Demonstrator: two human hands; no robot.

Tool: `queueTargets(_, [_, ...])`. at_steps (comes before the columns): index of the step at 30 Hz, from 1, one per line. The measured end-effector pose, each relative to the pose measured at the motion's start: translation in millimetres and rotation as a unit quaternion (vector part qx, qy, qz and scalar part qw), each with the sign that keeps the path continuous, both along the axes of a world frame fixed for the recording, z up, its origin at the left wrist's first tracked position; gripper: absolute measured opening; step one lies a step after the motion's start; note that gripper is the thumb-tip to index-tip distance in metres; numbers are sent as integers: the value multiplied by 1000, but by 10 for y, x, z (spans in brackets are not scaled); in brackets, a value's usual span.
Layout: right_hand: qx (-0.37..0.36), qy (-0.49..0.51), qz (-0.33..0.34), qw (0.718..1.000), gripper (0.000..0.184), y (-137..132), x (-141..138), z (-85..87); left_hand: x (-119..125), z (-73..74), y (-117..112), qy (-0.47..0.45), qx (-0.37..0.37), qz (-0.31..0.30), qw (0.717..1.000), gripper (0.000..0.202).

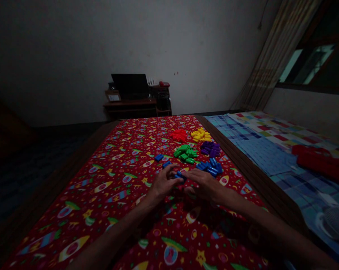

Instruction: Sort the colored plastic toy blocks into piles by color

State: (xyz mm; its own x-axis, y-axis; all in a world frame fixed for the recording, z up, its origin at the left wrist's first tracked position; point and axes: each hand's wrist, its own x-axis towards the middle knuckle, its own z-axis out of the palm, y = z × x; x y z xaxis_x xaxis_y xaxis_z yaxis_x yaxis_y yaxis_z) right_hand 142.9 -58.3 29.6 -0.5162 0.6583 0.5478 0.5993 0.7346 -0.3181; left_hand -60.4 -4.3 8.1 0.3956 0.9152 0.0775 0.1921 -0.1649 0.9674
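My left hand (pixel 164 183) is curled with its thumb and fingertips around a small blue plastic block (pixel 181 175). Against the same block, from the right, press the fingertips of my right hand (pixel 202 183); its thumb is partly hidden. Just beyond my left fingers lies another blue block (pixel 166 164), and a further blue piece (pixel 158 158) rests a little farther left. A pile of blue blocks (pixel 211 168) sits past my right hand. Beyond it are heaps of green blocks (pixel 185 153), purple blocks (pixel 210 148), red blocks (pixel 179 135) and yellow blocks (pixel 201 134).
A red patterned cloth (pixel 102 187) covers the long surface under my hands. To the right is a bed with a checked cover (pixel 259 150), a red garment (pixel 321 161) and a fan (pixel 336 221). A desk (pixel 130 107) with a dark monitor (pixel 131 86) stands at the far wall.
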Motion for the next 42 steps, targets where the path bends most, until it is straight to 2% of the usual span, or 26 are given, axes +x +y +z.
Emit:
queueTargets(2, [2,-27,5,1000,41,-16,-98,-53,41,-37,-56,-15,-28,-28,999,51])
queueTargets(4, [13,-35,-9,999,40,13,-75,-94,14,-53,-84,-10,-19,-45,999,48])
queueTargets(7, [39,-31,-66,997,37,107,147,-115,-135,-33,-16,56,94,-21,994,40])
queueTargets(10, [42,-61,-173,982,33,180,455,-97,-344,-14,229,150,248,35,956,34])
queueTargets(12, [28,-103,-234,966,31,193,624,-89,-467,-38,465,188,302,77,932,34])
queueTargets(15, [11,-153,-283,947,24,178,762,-105,-572,-128,809,243,329,123,904,37])
queueTargets(17, [16,-152,-289,945,21,169,786,-122,-590,-198,963,276,320,123,898,38])
queueTargets(20, [44,-103,-271,956,22,167,747,-117,-590,-256,1052,293,303,102,901,34])
queueTargets(23, [67,-56,-219,972,24,152,603,-82,-597,-209,1005,266,292,116,911,31])
queueTargets(26, [75,-22,-145,986,26,113,343,-77,-548,-90,839,212,234,122,941,31])
queueTargets(28, [81,-16,-89,993,31,89,143,-105,-443,-27,657,150,174,90,969,31])
queueTargets(31, [98,-50,-44,993,39,82,-89,-162,-218,-13,330,42,66,-19,997,33])
queueTargets(33, [103,-85,-51,990,40,92,-154,-184,-88,-41,143,5,13,-68,998,32])
queueTargets(36, [94,-124,-52,986,44,103,-131,-180,12,-71,-21,-11,-22,-91,996,23])
queueTargets(39, [86,-141,-42,985,51,99,-51,-164,42,-65,-70,-6,-31,-100,994,19])
queueTargets(42, [57,-117,-39,991,43,89,19,-191,89,-93,-83,-28,-34,-107,993,18])
